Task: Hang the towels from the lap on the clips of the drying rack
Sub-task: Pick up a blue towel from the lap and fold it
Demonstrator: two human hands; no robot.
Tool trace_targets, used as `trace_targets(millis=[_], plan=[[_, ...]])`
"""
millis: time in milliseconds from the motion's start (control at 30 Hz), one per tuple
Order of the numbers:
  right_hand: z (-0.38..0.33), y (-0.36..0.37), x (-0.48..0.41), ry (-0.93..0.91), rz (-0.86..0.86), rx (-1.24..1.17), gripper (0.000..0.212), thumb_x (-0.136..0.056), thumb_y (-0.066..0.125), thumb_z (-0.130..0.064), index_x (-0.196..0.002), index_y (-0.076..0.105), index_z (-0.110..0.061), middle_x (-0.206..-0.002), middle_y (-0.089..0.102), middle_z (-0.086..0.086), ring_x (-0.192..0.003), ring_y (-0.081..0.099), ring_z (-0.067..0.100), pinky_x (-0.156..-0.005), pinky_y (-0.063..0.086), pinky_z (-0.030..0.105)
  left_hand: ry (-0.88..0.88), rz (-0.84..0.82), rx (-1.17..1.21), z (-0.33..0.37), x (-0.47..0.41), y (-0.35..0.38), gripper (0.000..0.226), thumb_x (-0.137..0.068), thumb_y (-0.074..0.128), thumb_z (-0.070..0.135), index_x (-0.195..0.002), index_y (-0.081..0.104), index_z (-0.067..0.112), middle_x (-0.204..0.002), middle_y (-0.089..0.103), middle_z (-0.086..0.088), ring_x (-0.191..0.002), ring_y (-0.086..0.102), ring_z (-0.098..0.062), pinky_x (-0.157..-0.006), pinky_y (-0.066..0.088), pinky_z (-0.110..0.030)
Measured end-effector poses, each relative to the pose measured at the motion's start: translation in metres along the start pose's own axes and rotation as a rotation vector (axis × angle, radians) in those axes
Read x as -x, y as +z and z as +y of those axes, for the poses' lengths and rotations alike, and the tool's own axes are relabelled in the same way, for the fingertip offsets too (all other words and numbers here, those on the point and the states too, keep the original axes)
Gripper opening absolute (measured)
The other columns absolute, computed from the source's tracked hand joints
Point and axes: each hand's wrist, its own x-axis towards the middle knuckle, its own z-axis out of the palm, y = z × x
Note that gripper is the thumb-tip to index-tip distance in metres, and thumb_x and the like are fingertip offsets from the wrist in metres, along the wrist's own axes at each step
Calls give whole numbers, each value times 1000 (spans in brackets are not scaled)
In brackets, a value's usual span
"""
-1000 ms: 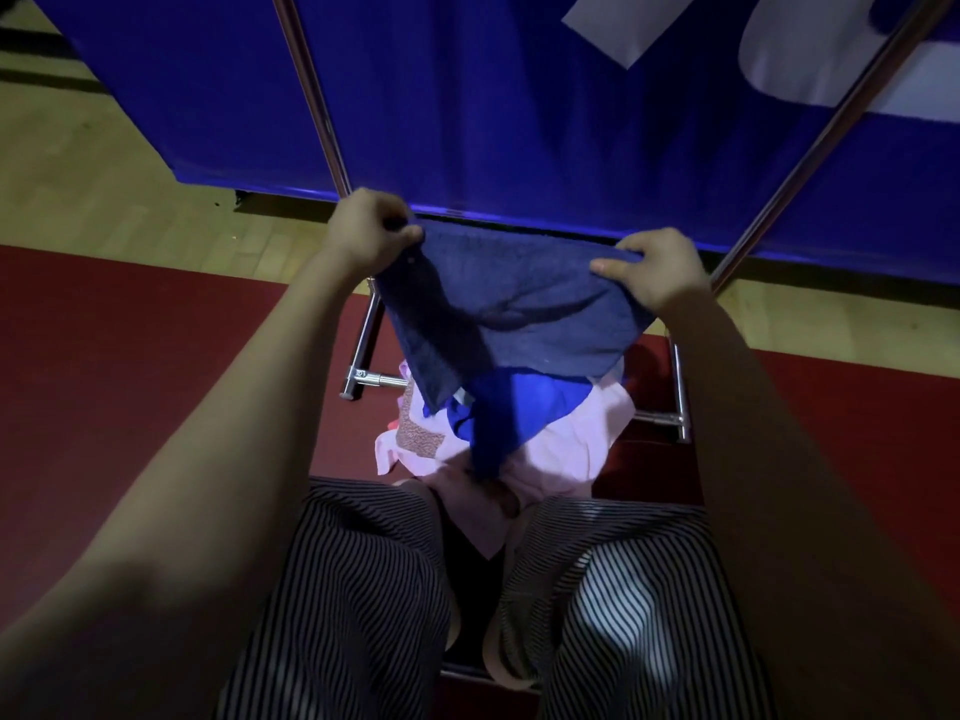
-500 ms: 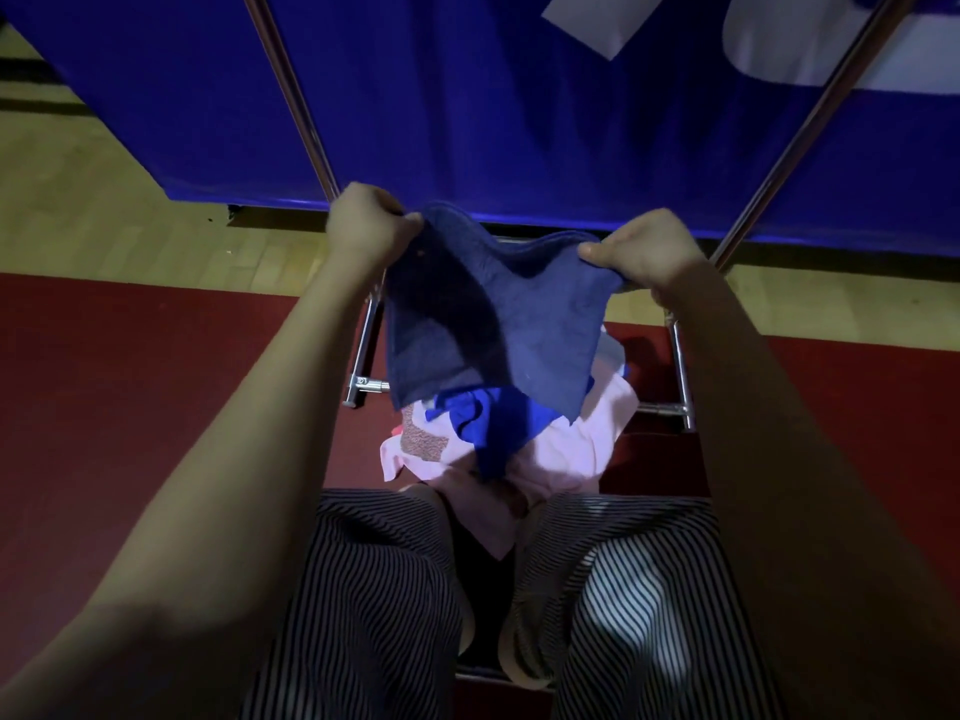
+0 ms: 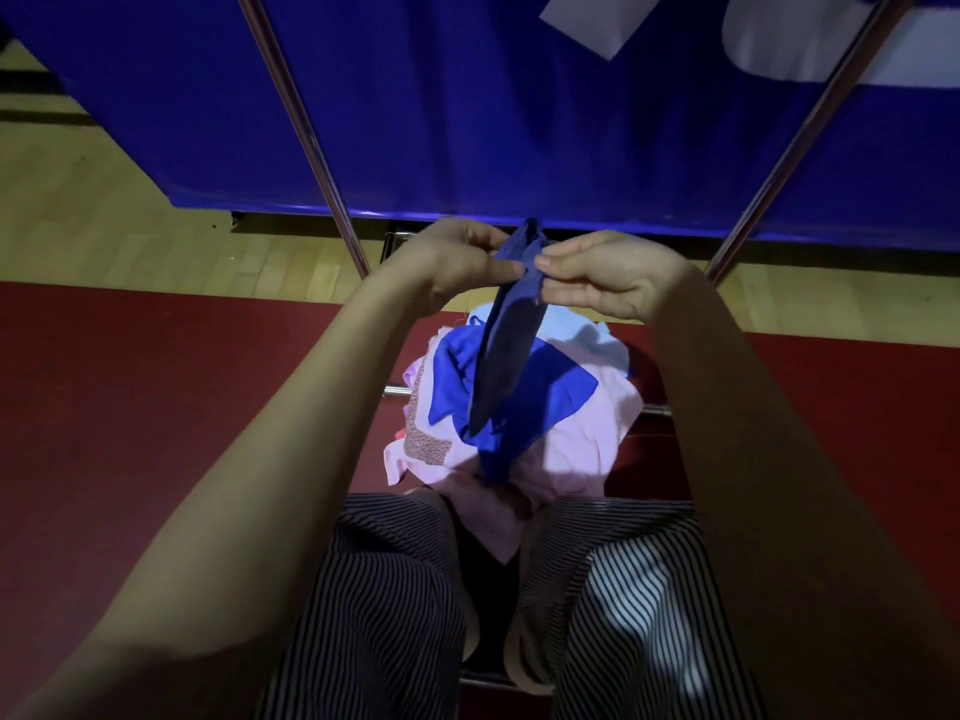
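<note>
The dark blue towel (image 3: 511, 350) hangs just above the middle of the view. It is bunched into a narrow strip and held up by its top edge, and its lower end trails towards 6 o'clock over the pile of towels (image 3: 582, 433) on the lap.

The left hand (image 3: 452, 262) and right hand (image 3: 608, 275) meet at that top edge, almost touching each other. The fingers (image 3: 558, 262) of each hand are curled in and pinch the gathered cloth from either side.

**What could go wrong**
- The edge is gathered in folds, so a clip may bite only the outer layer and the rest would sag or pull free.
- No clip is in view. Only the two slanting poles of the drying rack (image 3: 306, 132) show, at 11 and 1 o'clock, so the towel probably has to go well up, and a light pinch could slip on the way.
- The towel's tail lies over the bright blue towel (image 3: 563, 389). I cannot tell whether they touch. If they cling, lifting could drag that one off the pile.
- The pile sits far out at the knees, beyond the striped trousers (image 3: 395, 589). A tug or a shift of the legs could tip it towards 12 o'clock onto the red mat (image 3: 156, 381).

**How it looks**
- The towel is navy and matte, a soft, limp cloth that looks thin.
- It is creased lengthwise and tapers to a point at its lower end.
- The light is dim, so its hem and corners are hard to make out.
</note>
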Motion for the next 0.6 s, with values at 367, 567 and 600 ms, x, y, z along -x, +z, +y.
trace_targets(millis=[367,567,600], plan=[[2,-1,2,117,-50,346,23,-98,45,-25,-95,62,-10,-91,66,4,-83,62,11,-82,49,24,161,18,-606,-7,0,3,20,-85,58,3,-101,69,4,-83,60,-7,-78,52,-15,-54,36,-9],[14,1,-11,-93,233,428,44,-90,57,-42,-110,60,-2,-106,63,10,-87,46,13,-70,37,25,220,20,-585,-8,-2,-4,13,-83,63,4,-95,69,2,-85,65,-13,-78,55,-17,-69,47,-26],[16,4,-11,-104,194,418,36,-90,57,-39,-108,61,-7,-99,62,4,-83,47,10,-67,38,20,234,13,-577,-8,-2,-4,12,-83,64,4,-94,69,2,-85,65,-13,-77,54,-17,-72,48,-30]])
